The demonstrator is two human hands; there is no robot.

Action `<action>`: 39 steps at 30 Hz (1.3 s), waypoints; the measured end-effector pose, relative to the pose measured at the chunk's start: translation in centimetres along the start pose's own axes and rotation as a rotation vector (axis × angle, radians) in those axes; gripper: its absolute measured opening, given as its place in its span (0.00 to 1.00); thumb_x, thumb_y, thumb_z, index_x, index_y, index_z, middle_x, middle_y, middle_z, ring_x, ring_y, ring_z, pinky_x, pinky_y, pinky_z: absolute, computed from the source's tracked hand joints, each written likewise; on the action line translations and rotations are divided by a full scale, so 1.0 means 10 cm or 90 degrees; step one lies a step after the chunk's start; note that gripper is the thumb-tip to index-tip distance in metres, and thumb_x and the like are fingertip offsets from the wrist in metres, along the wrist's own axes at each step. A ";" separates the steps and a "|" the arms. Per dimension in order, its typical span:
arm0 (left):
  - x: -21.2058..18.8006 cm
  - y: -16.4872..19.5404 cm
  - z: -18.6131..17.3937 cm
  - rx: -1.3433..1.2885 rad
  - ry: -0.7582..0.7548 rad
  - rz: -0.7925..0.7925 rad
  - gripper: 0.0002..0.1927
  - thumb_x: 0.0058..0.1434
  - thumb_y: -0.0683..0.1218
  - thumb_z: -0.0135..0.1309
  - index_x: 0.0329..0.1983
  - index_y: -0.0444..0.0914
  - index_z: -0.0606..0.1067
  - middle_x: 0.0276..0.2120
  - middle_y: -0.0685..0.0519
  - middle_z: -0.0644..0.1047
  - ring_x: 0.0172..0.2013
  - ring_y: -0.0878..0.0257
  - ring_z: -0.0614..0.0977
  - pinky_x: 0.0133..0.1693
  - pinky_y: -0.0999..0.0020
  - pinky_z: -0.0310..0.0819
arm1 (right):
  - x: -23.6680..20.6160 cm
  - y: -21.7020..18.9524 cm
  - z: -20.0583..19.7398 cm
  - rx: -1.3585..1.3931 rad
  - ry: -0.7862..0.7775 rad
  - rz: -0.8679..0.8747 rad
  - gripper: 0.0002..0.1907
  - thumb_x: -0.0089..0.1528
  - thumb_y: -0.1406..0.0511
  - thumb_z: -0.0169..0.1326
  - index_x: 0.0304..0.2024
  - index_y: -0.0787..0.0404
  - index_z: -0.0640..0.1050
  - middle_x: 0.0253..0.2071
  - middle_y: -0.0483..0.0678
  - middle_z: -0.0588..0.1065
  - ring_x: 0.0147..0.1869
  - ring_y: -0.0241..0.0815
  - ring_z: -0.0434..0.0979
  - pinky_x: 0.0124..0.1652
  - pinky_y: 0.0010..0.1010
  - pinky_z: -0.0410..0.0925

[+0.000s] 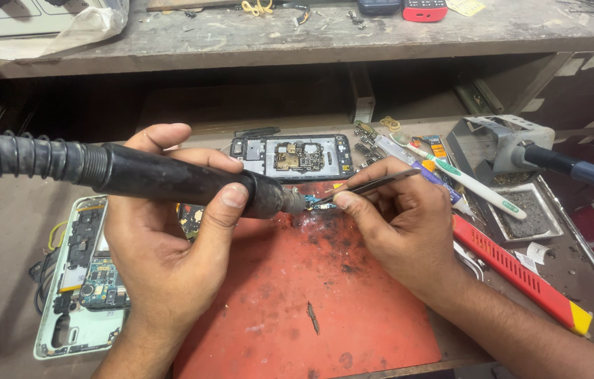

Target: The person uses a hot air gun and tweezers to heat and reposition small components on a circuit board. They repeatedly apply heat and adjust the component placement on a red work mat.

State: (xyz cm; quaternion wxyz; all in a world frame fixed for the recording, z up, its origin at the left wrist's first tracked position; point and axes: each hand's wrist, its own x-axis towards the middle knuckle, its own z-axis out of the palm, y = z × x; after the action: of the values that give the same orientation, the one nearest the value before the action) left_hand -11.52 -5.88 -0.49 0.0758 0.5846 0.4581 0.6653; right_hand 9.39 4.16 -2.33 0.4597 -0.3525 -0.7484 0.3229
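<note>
Cluttered repair bench: left hand (163,231) grips a hot-air wand (170,179) while right hand (398,224) pinches tweezers (367,186) over a small circuit board (318,205) on the red mat (311,302) (work apparently mid-way; opened phones nearby remain unassembled).

Small board (319,203) on mat (297,302) centre, opened phone (83,277) left, tray (527,214) right.

hot-air tool (170,179): black plastic, a bit shiny, with a ribbed rubbery hose | tweezers (370,186): thin shiny metal | mat (311,309): red, matt, rubbery, rough with black burn marks | workbench (9,231): dull, dusty, worn | phone frame (76,281): pale smooth plastic | red tool (514,270): shiny plastic
</note>
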 end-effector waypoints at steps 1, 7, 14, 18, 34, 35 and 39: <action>0.00 0.00 0.00 -0.004 -0.005 0.007 0.26 0.69 0.33 0.58 0.65 0.31 0.60 0.48 0.46 0.79 0.49 0.65 0.81 0.58 0.70 0.76 | 0.00 0.00 0.00 0.002 -0.004 -0.004 0.05 0.61 0.70 0.62 0.37 0.61 0.78 0.20 0.35 0.72 0.22 0.20 0.65 0.22 0.16 0.57; -0.02 -0.02 0.00 -0.015 -0.016 0.014 0.25 0.71 0.33 0.59 0.65 0.30 0.60 0.47 0.46 0.79 0.48 0.66 0.81 0.56 0.72 0.77 | 0.00 0.00 -0.02 0.000 -0.013 -0.015 0.04 0.62 0.70 0.62 0.37 0.61 0.78 0.19 0.35 0.71 0.22 0.20 0.64 0.22 0.17 0.56; 0.02 0.03 0.01 0.006 -0.009 0.010 0.26 0.69 0.33 0.59 0.66 0.31 0.60 0.48 0.46 0.80 0.49 0.65 0.81 0.60 0.69 0.76 | 0.00 -0.01 -0.01 -0.025 -0.003 -0.014 0.05 0.61 0.70 0.62 0.36 0.61 0.78 0.18 0.35 0.70 0.21 0.20 0.62 0.21 0.17 0.55; 0.04 0.07 0.03 -0.025 0.013 -0.024 0.27 0.67 0.34 0.58 0.65 0.32 0.60 0.47 0.47 0.80 0.51 0.64 0.81 0.60 0.68 0.76 | 0.00 -0.01 -0.01 -0.015 0.000 -0.022 0.05 0.61 0.70 0.63 0.37 0.61 0.78 0.19 0.35 0.70 0.22 0.20 0.62 0.21 0.17 0.54; 0.03 0.04 0.01 0.006 0.017 0.001 0.25 0.71 0.33 0.58 0.66 0.31 0.60 0.47 0.46 0.80 0.51 0.64 0.81 0.59 0.70 0.76 | -0.01 0.02 0.00 0.035 -0.023 -0.006 0.05 0.62 0.71 0.61 0.40 0.63 0.78 0.29 0.40 0.80 0.30 0.20 0.75 0.28 0.14 0.68; 0.03 0.05 0.01 0.006 0.022 -0.009 0.26 0.70 0.33 0.58 0.66 0.31 0.60 0.47 0.46 0.79 0.51 0.64 0.81 0.59 0.69 0.76 | 0.00 0.01 0.00 0.023 -0.023 -0.002 0.05 0.62 0.71 0.62 0.39 0.63 0.79 0.28 0.40 0.80 0.29 0.20 0.75 0.28 0.14 0.68; 0.04 0.06 0.02 -0.007 0.030 -0.027 0.27 0.67 0.34 0.58 0.65 0.31 0.60 0.47 0.47 0.79 0.50 0.64 0.81 0.59 0.68 0.77 | 0.00 0.01 0.00 0.005 -0.023 0.013 0.04 0.62 0.70 0.62 0.38 0.62 0.79 0.25 0.40 0.80 0.27 0.21 0.74 0.26 0.15 0.66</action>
State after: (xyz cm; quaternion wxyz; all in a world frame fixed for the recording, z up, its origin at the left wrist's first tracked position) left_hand -11.20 -5.87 0.24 0.0821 0.5587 0.4685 0.6794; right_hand 9.43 4.19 -2.41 0.4442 -0.3526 -0.7515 0.3371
